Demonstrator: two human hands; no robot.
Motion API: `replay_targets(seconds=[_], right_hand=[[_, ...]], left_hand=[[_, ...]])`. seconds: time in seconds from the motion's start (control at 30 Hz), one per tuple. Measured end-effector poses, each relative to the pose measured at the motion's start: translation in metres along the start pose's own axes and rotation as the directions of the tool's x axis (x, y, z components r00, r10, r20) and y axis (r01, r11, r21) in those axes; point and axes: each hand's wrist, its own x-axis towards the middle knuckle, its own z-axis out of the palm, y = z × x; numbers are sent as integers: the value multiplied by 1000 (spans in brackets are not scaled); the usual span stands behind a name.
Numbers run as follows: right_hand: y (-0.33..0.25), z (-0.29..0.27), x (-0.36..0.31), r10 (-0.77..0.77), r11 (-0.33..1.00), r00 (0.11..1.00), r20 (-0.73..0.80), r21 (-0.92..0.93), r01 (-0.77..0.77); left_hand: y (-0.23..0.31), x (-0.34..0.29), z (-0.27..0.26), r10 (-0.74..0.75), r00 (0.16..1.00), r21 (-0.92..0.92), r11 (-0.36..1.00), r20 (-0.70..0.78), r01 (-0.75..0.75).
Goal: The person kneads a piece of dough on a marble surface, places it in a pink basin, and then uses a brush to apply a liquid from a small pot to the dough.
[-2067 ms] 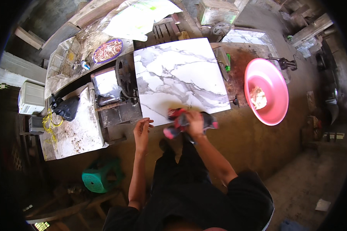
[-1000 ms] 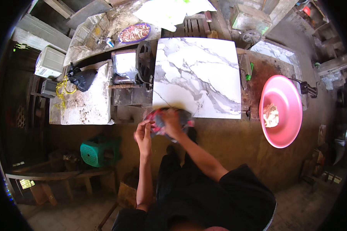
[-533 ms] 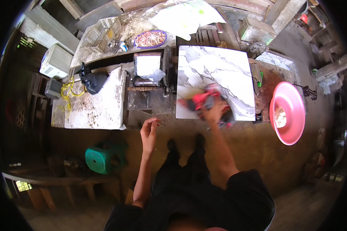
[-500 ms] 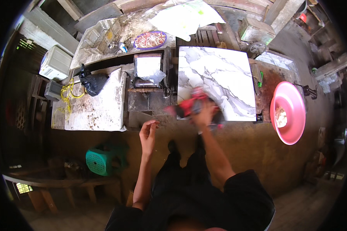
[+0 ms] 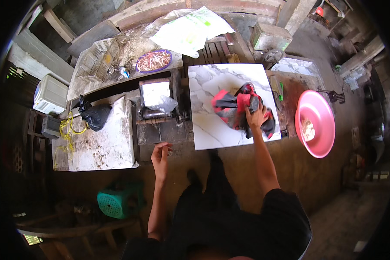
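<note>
My right hand (image 5: 256, 116) grips a bunched red, black and grey cloth (image 5: 235, 108). The cloth lies crumpled on a square white slab with grey marble veins (image 5: 210, 134), spread over its middle and right part. My left hand (image 5: 160, 158) hovers just off the worktop's front edge, left of the slab. Its fingers are curled together and nothing shows between them.
Right of the slab stands a pink basin (image 5: 327, 135) with something pale inside. A purple dish of chicken feet (image 5: 155, 61) sits at the back, beside a plastic crate (image 5: 97, 60). Leftward are a black plastic bag (image 5: 96, 116) and a scale (image 5: 155, 93). A green stool (image 5: 112, 203) stands below.
My right hand has carried the cloth from the slab's front edge further in and to the right. My left hand has shifted slightly left and nearer me. The view has shifted.
</note>
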Motion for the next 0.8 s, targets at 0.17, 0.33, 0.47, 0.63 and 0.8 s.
replay_targets(seconds=[0.17, 0.33, 0.47, 0.63, 0.8], right_hand=[[-97, 47, -105, -261, 956, 926, 272, 208, 208], [-118, 29, -117, -437, 830, 879, 190, 462, 312], [-64, -9, 16, -94, 949, 995, -38, 298, 101], [-74, 50, 38, -204, 979, 970, 134, 56, 198], [-132, 61, -74, -626, 753, 720, 300, 471, 459]], left_hand=[[1, -6, 8, -43, 999, 42, 998, -33, 45], [8, 0, 3, -66, 990, 53, 996, -121, 73], [19, 21, 21, 0, 996, 55, 998, -91, 5], [23, 23, 44, -22, 992, 24, 999, -125, 26], [23, 12, 50, -84, 988, 12, 996, -130, 87]])
